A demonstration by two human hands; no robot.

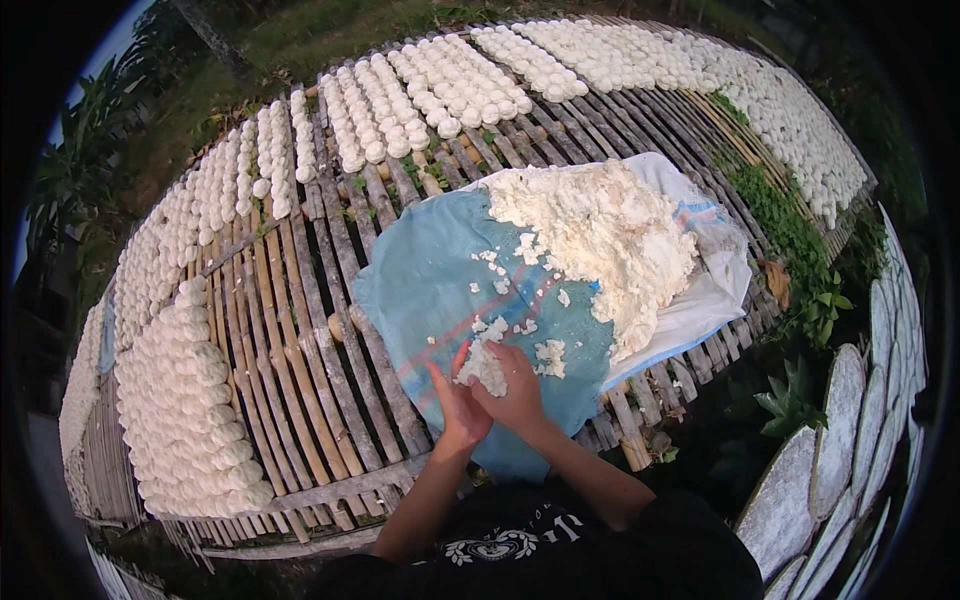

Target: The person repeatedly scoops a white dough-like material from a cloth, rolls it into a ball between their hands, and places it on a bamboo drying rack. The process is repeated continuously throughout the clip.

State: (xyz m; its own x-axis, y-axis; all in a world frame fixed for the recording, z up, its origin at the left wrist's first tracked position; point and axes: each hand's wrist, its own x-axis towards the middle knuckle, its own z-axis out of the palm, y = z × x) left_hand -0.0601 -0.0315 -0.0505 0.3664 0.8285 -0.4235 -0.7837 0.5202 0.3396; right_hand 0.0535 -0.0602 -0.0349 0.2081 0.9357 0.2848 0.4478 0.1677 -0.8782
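The left hand (462, 408) and right hand (514, 392) clasp a crumbly white lump (485, 370) above the blue sheet (415, 265), presumably so crumbs miss the slatted rack's (318, 385) gaps.

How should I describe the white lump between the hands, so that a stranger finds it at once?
On the slatted rack, find the blue sheet. Over its near part, the left hand and right hand hold the lump. Unlike the big heap and the loose bits, it alone is held.
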